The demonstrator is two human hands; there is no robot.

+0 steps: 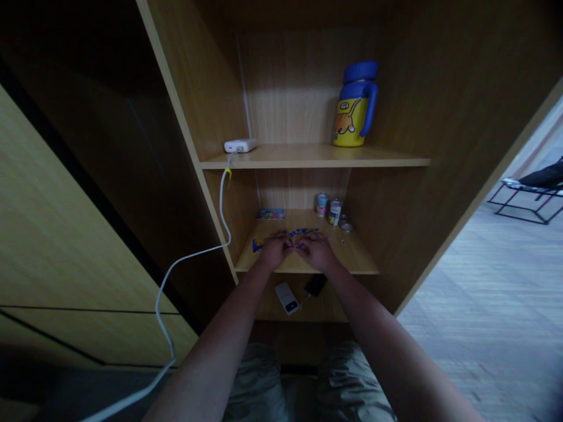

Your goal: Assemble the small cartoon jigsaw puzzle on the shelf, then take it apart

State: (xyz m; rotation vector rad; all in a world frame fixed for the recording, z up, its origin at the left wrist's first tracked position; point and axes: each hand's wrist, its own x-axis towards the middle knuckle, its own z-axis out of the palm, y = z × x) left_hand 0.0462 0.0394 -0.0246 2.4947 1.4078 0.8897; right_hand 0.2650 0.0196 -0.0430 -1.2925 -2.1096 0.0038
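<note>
Both my hands rest side by side on the lower shelf [352, 258] of a wooden cabinet. My left hand [275, 249] and my right hand [316, 249] lie palm down with fingers curled over a patch of small blue pieces [303, 232] spread on the board. The fingertips press on the pieces; whether any piece is pinched stays hidden. A few blue pieces [256, 246] stick out left of my left hand.
Two small cans [329, 208] and a flat colourful card [271, 214] stand at the shelf's back. A blue-and-yellow jug [355, 105] and a white device [240, 145] with a hanging cable [193, 258] sit on the upper shelf. Two small gadgets [299, 293] lie below.
</note>
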